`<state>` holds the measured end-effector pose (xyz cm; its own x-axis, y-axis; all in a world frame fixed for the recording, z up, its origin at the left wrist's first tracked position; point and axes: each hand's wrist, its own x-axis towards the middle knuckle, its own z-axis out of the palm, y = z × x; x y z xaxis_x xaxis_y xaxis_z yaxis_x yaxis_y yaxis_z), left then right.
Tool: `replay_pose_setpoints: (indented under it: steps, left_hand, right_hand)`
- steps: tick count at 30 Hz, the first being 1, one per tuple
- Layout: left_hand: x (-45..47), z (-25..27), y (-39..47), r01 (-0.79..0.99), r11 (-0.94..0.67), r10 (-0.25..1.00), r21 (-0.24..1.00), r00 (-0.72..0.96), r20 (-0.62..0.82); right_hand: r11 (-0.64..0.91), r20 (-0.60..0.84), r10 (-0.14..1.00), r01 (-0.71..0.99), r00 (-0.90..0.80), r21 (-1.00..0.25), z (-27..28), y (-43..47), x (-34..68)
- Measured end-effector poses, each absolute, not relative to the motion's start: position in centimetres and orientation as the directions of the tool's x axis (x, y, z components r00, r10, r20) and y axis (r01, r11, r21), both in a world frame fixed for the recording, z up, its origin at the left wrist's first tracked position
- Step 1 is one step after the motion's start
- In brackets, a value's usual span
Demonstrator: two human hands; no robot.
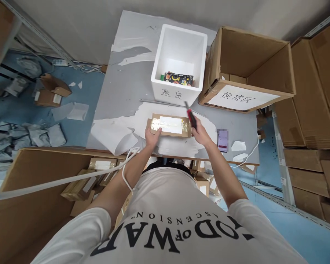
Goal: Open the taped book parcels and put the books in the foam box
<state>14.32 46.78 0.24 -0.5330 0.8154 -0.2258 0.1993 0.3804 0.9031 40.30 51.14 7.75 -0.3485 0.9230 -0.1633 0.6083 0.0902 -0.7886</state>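
A small taped cardboard box point(170, 125) with a white label lies on the table in front of me. My left hand point(153, 136) grips its left end, thumb on top and the other fingers mostly hidden along the side. At the box's right end is my right hand point(200, 132), closed around a red-and-black utility knife point(191, 118). The knife's grey tip points up and away from me, above the table. Beneath the box, white paper point(145, 112) covers part of the grey tabletop.
Behind the box stands a white foam bin point(178, 94) holding a colourful dark package point(178, 79). To its right is a large open carton point(213, 88) with a handwritten sign. A phone point(222, 140) lies at right. A white cable point(79, 178) crosses my left forearm above another carton point(13, 183).
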Motion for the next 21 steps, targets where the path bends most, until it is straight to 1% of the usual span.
replay_pose_setpoints:
  steps: [1,2,3,6,8,11,15,21]
  left_hand:
    - [14.3,0.2,46.9,0.198,0.381,0.823,0.903,-0.518,-0.234]
    - [14.3,0.1,47.0,0.192,0.381,0.831,0.905,-0.5,-0.244]
    - [14.3,-0.1,47.1,0.183,0.377,0.84,0.908,-0.48,-0.252]
    - [14.2,-0.5,47.5,0.145,0.35,0.859,0.925,-0.444,-0.256]
    - [14.0,-0.7,47.5,0.128,0.342,0.86,0.931,-0.441,-0.256]
    - [13.8,-0.7,47.5,0.113,0.345,0.86,0.932,-0.435,-0.266]
    - [13.7,-0.5,47.4,0.123,0.346,0.863,0.93,-0.431,-0.264]
    - [13.8,-0.3,47.6,0.155,0.374,0.849,0.914,-0.455,-0.271]
  right_hand:
    - [0.195,-0.16,0.883,0.654,-0.441,-0.731,9.0,51.9,38.9]
    - [0.299,-0.183,0.82,0.678,-0.542,-0.671,10.0,52.5,37.4]
    - [0.377,-0.228,0.761,0.701,-0.607,-0.606,10.7,53.1,36.1]
    - [0.536,-0.346,0.629,0.71,-0.697,-0.457,11.2,54.7,33.2]
    - [0.6,-0.369,0.581,0.688,-0.725,-0.408,10.8,55.6,32.4]
    - [0.654,-0.377,0.538,0.655,-0.754,-0.378,10.1,56.3,32.1]
    - [0.653,-0.379,0.542,0.66,-0.75,-0.372,10.3,56.3,31.8]
    - [0.653,-0.431,0.54,0.683,-0.722,-0.326,11.2,56.3,31.9]
